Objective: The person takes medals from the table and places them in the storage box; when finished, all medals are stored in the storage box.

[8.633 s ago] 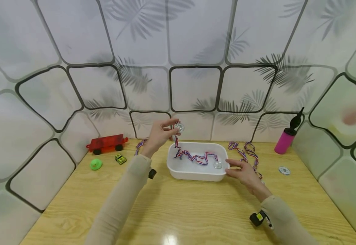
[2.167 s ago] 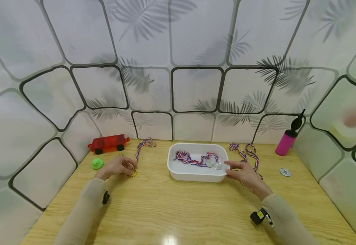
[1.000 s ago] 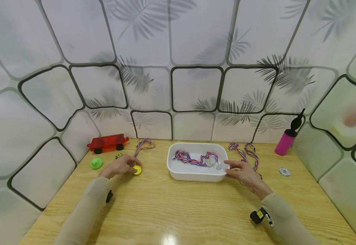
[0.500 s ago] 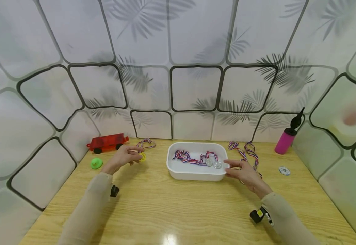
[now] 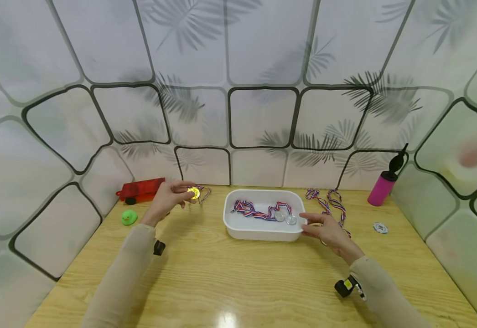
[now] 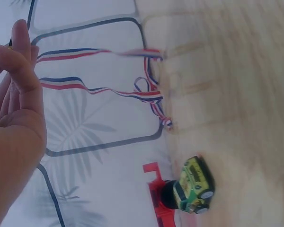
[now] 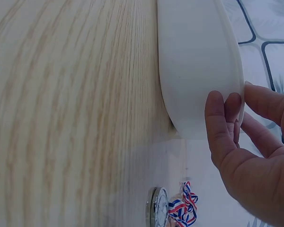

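My left hand [image 5: 168, 201] pinches a gold medal [image 5: 194, 193] by its edge, raised above the table at the back left. The medal's striped ribbon [image 6: 78, 85] trails down to the tabletop in the left wrist view. With thumb and fingers, my right hand [image 5: 329, 234] grips the right end of a white plastic tub [image 5: 263, 235], whose wall [image 7: 199, 61] fills the top of the right wrist view. Two silver medals [image 5: 291, 220] with red, white and blue ribbons [image 5: 248, 210] lie inside the tub.
A red toy wagon [image 5: 140, 190], a green rubber duck [image 5: 129, 217] and a toy car [image 6: 195, 185] are near my left hand. Right of the tub lie more ribbons [image 5: 337, 205] with a medal [image 7: 159, 208], a poker chip [image 5: 380, 228] and a pink pump [image 5: 380, 190].
My left hand has picked the gold medal off the table and lifted it up and away from me. Earlier it held a silver medal over the tub, which now lies inside. The right hand stays put.
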A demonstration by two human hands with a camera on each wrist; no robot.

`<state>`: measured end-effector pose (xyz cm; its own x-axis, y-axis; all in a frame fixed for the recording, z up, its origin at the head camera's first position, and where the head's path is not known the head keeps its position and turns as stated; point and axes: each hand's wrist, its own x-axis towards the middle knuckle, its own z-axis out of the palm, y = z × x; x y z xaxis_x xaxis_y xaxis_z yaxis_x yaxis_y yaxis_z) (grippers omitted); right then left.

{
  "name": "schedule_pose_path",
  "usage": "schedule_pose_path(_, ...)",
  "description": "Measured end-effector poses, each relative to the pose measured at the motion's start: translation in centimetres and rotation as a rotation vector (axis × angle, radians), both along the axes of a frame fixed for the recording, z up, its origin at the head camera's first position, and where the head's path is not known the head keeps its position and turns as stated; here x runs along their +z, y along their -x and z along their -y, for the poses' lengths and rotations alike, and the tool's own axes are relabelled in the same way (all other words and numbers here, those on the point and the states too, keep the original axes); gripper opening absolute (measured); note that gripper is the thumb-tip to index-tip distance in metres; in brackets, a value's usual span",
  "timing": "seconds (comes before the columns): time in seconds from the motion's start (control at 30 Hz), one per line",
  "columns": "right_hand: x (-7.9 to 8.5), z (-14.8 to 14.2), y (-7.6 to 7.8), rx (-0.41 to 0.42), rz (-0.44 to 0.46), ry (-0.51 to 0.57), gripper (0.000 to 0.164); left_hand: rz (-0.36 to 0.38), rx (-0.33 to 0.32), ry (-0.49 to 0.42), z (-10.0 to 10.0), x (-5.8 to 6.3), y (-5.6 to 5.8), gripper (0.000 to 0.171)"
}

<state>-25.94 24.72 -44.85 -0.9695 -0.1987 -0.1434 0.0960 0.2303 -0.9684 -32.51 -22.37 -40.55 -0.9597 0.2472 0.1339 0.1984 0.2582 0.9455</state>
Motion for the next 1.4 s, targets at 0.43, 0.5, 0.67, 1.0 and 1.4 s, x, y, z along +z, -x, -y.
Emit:
schedule_pose_path(0.43, 0.2, 0.0, -0.2, 0.012, 0.000, 0.010, 0.053, -0.073, 0.045, -0.005, -1.6, 2.8, 0.7, 0.044)
schedule_pose_path(0.5, 0.2, 0.0, -0.2, 0.015, -0.001, 0.006, 0.053, -0.093, 0.047, -0.007, -2.0, 3.3, 0.7, 0.044)
schedule_pose_path(0.67, 0.2, -0.1, -0.2, 0.015, 0.002, 0.000, 0.053, -0.124, 0.034, -0.037, -2.8, 4.7, 1.0, 0.047)
schedule_pose_path(1.0, 0.2, 0.0, -0.2, 0.020, -0.009, 0.008, 0.053, -0.191, 0.063, -0.042, -3.8, 7.6, 1.2, 0.046)
schedule_pose_path(1.4, 0.1, 0.0, -0.1, 0.020, -0.009, 0.008, 0.053, -0.268, 0.090, -0.070, -5.2, 11.8, 0.8, 0.044)
